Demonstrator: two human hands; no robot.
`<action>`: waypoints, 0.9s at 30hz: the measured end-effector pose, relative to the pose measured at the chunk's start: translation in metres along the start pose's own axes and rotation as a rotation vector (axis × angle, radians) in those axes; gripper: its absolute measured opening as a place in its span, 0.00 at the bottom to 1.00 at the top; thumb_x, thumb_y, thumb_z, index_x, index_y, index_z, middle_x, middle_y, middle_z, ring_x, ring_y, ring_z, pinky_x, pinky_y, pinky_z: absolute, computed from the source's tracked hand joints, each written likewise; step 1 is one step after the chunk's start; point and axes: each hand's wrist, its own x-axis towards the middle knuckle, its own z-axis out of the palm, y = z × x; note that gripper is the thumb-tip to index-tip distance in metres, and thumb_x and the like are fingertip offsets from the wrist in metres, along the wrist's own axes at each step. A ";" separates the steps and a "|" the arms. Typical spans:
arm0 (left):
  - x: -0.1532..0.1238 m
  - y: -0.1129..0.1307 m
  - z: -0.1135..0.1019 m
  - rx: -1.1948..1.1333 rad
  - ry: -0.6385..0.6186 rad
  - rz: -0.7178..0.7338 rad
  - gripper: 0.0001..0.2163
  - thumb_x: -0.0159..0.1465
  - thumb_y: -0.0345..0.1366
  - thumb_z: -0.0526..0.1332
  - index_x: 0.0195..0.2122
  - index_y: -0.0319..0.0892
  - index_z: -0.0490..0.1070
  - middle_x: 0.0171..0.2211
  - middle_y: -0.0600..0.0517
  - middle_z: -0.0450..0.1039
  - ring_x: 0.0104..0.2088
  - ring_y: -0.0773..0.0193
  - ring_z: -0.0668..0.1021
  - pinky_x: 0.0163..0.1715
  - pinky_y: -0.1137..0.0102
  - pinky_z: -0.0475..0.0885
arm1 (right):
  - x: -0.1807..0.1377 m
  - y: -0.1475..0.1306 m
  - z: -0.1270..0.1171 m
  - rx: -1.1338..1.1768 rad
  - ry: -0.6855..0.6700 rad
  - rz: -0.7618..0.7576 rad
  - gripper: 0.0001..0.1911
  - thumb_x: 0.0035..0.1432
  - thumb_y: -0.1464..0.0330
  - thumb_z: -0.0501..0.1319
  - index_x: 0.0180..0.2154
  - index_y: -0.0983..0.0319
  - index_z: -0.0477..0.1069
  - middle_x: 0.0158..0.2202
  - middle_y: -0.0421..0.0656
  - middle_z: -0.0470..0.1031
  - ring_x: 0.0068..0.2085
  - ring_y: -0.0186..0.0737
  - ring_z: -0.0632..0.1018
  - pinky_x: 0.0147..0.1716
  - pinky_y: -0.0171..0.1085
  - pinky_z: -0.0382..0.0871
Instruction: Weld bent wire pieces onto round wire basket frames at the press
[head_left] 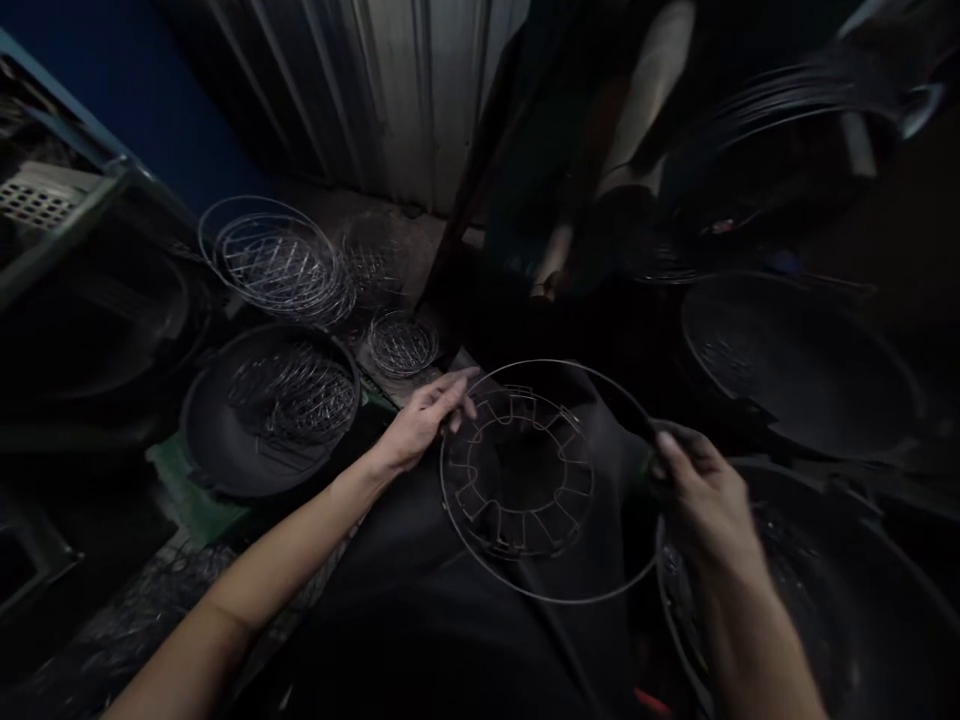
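Observation:
A large thin wire ring [551,602] is held up in front of me, tilted. My right hand [701,480] is closed round its right side, and the fingers are partly in shadow. At the ring's upper left, my left hand [431,415] pinches the wire, its index finger stretched along it. Seen through the ring is a smaller round wire frame [523,512], with short bent wires set around an inner circle. That frame lies over dark cloth [600,440]; whether it touches the large ring cannot be made out.
Left of my left hand stands a black basin [214,430] with tangled wire pieces. Behind it lie stacked round wire racks [277,265] and a smaller stack of wire discs [403,343]. More dark basins [847,390] stand on the right. A pole-like part [649,95] slants down ahead.

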 end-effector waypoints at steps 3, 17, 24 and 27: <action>0.005 -0.035 -0.015 0.321 0.174 0.031 0.18 0.64 0.42 0.55 0.52 0.41 0.69 0.28 0.52 0.74 0.25 0.70 0.72 0.28 0.75 0.65 | 0.008 0.009 0.045 -0.264 -0.048 -0.118 0.21 0.54 0.54 0.56 0.43 0.61 0.73 0.36 0.46 0.75 0.35 0.42 0.75 0.35 0.40 0.70; 0.010 -0.096 -0.025 0.889 0.140 0.180 0.18 0.66 0.34 0.48 0.56 0.46 0.65 0.34 0.51 0.69 0.34 0.66 0.73 0.38 0.72 0.69 | 0.018 0.041 0.054 -0.660 -0.160 -0.314 0.20 0.59 0.61 0.50 0.46 0.57 0.75 0.26 0.42 0.66 0.27 0.39 0.71 0.31 0.37 0.67; 0.006 -0.113 -0.024 0.885 0.189 0.211 0.19 0.67 0.36 0.45 0.57 0.44 0.65 0.33 0.50 0.65 0.34 0.66 0.71 0.38 0.72 0.69 | 0.021 0.052 0.044 -0.767 -0.311 -0.298 0.21 0.58 0.62 0.51 0.50 0.57 0.73 0.24 0.41 0.61 0.25 0.37 0.67 0.28 0.36 0.66; 0.006 -0.115 -0.024 0.863 0.192 0.228 0.19 0.67 0.35 0.45 0.55 0.42 0.67 0.34 0.49 0.67 0.34 0.65 0.71 0.38 0.71 0.68 | 0.024 0.058 0.038 -0.618 -0.396 -0.180 0.22 0.57 0.62 0.54 0.52 0.57 0.71 0.30 0.43 0.71 0.33 0.40 0.73 0.39 0.39 0.69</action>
